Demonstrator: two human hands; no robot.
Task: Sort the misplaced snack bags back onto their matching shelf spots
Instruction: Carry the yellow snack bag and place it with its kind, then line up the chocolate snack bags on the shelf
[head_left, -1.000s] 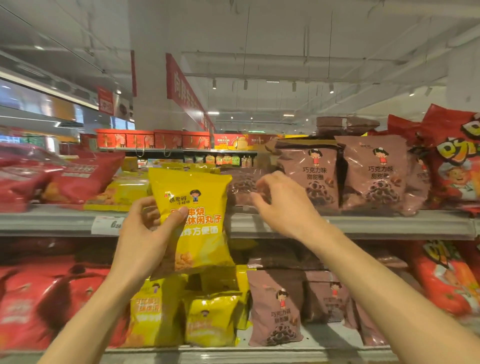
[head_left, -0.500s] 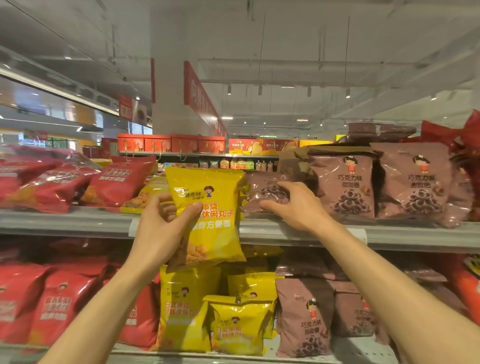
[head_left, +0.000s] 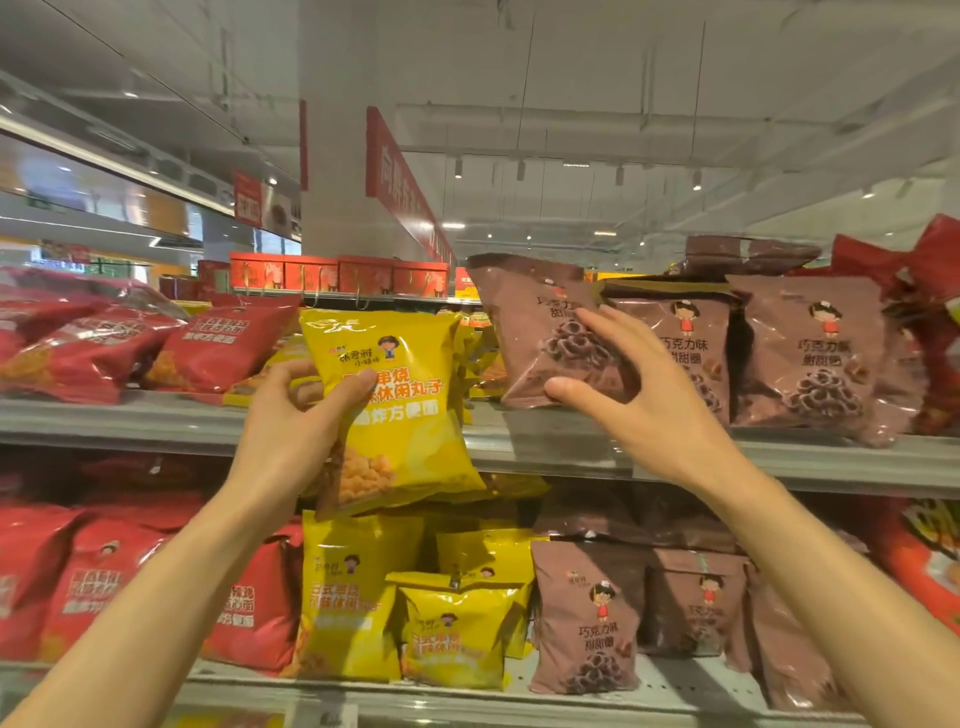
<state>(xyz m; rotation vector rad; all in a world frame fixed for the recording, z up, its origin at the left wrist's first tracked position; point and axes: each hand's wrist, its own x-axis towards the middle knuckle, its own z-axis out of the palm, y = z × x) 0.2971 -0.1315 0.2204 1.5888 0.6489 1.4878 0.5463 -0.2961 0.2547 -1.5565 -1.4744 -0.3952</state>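
My left hand (head_left: 291, 421) grips a yellow snack bag (head_left: 400, 415) by its left edge and holds it upright in front of the upper shelf (head_left: 545, 441). My right hand (head_left: 639, 405) holds a brown chocolate-ring bag (head_left: 535, 322), thumb under its lower edge and fingers across its front. That bag is tilted and lifted above the upper shelf, just left of the standing brown bags (head_left: 810, 358). More yellow bags (head_left: 358, 592) and brown bags (head_left: 587, 618) stand on the lower shelf.
Red snack bags (head_left: 218, 343) lie on the upper shelf at the left, with yellow bags behind them. More red bags (head_left: 104, 582) fill the lower left. Red bags (head_left: 930, 291) of another kind crowd the far right. Red boxes (head_left: 337, 275) stand on a distant display.
My right hand has pulled the brown bag up from lying on the upper shelf and now holds it tilted. The yellow bag stays in my left hand. The view has shifted left.
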